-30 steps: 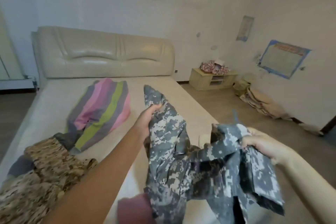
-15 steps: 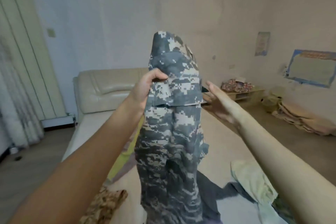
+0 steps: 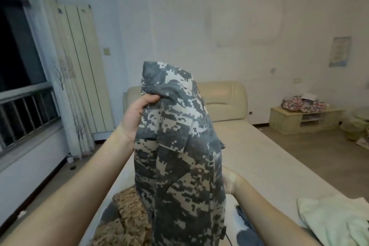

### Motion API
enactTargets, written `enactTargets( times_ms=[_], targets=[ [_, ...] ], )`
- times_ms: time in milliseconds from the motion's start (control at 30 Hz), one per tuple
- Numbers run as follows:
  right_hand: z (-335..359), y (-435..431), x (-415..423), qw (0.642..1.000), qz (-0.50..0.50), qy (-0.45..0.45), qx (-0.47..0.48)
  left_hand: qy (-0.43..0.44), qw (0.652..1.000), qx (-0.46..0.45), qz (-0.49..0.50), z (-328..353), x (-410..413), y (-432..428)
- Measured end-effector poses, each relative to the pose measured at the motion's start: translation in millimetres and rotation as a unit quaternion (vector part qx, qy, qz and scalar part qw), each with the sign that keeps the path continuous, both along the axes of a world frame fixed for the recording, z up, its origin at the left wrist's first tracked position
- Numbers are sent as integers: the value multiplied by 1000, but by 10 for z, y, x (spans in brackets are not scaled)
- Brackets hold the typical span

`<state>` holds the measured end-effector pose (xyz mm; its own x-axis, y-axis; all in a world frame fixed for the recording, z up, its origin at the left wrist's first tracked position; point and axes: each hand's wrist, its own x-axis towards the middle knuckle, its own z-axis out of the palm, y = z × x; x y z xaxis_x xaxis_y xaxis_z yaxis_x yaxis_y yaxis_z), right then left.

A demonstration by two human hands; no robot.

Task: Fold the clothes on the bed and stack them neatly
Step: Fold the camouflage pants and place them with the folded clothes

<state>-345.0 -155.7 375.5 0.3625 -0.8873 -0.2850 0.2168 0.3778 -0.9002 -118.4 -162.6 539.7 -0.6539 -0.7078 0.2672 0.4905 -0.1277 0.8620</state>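
Head view, single frame.

- Grey digital-camouflage jacket (image 3: 175,156): held up in the air above the near half of the bed (image 3: 265,158). It hangs roughly upright, bunched in vertical folds. Its top stands in front of the bed's cream headboard (image 3: 223,102), and its lower end runs out of frame at the bottom.
- Left hand (image 3: 137,114): raised above the bed and gripping the jacket near its top. The thumb is curled over a fold of fabric, with the palm against the jacket's left edge.
- Right hand (image 3: 229,181): lower, just above the bed surface, at the jacket's right edge. Only the wrist and the heel of the hand show. The fingers are hidden behind the fabric, so I cannot tell whether it is gripping the jacket.
- Brown speckled camouflage garment (image 3: 127,215): lies crumpled on the bed's near left part, partly behind the jacket.
- Pale green garment (image 3: 335,223): lies on the bed's near right corner.
- Dark blue and white cloth (image 3: 246,229): lies on the bed between the jacket and the pale green garment.
- Low wooden cabinet (image 3: 303,120): on the floor to the right of the bed's head end, with a floral bundle (image 3: 303,104) on top.
- Window (image 3: 22,78) with a railing: well to the left of the bed.
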Motion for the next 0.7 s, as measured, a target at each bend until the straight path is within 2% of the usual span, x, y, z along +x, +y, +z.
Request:
enactTargets(
  times_ms=[100, 233, 367, 467, 533, 600, 700],
  targets=[
    [8, -37, 204, 998, 35, -49, -28, -32, 997, 26, 72, -54, 272, -44],
    [246, -8, 154, 997, 48, -48, -48, -34, 986, 43, 157, -130, 661, -89],
    [266, 82, 299, 994, 103, 29, 11, -24, 991, 21, 129, -162, 747, -52],
    [343, 169, 409, 983, 159, 89, -17, -55, 994, 12, 92, -204, 674, -15],
    [444, 222, 321, 993, 96, 17, -65, -61, 992, 18, 106, -206, 729, -25],
    [565, 212, 121, 993, -16, -69, -93, -73, 987, 16, 144, -185, 877, -47],
    [806, 218, -187, 980, -97, -72, -156, -121, 964, -23, 236, -163, 1116, -152]
  ],
)
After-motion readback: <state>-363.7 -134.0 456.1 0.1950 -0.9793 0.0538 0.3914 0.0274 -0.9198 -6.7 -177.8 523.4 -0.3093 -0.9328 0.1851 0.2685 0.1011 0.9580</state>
